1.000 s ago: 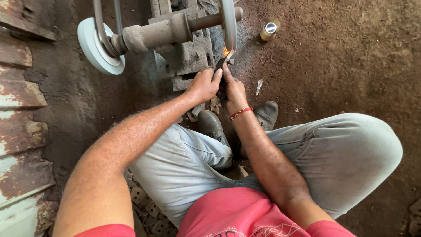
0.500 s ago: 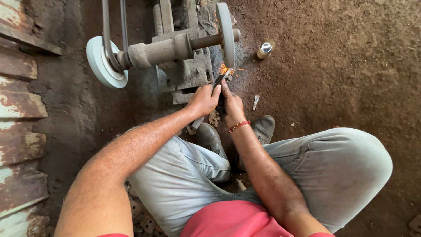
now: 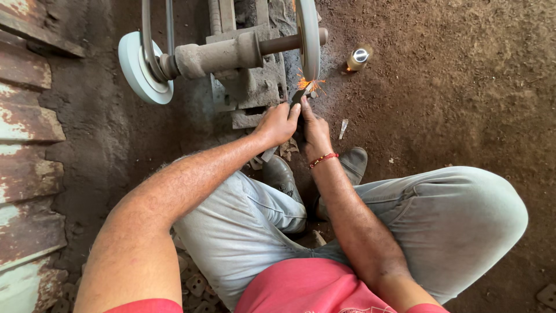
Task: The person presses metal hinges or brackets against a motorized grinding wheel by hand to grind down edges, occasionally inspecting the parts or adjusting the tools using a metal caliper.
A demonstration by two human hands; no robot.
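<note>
Orange sparks [image 3: 310, 84] fly where a small dark metal piece [image 3: 297, 97] meets the spinning grinding wheel [image 3: 307, 36]. I see the left hand [image 3: 278, 123] and right hand [image 3: 313, 124] both pinched closed on that piece, touching each other; its shape is hard to make out. A pale wheel [image 3: 136, 68] sits far left on the shaft, a small can [image 3: 357, 58] on the dirt floor [image 3: 452, 93] to the right.

Floor [image 3: 452, 104]: bare packed earth, brown, dusty, in even daylight. Left edge: rusted corrugated metal sheets [image 3: 26, 174], paint flaking. Small metal can [image 3: 358, 58] standing on the earth. Small grey cast pieces [image 3: 194, 284] scattered at bottom left.
</note>
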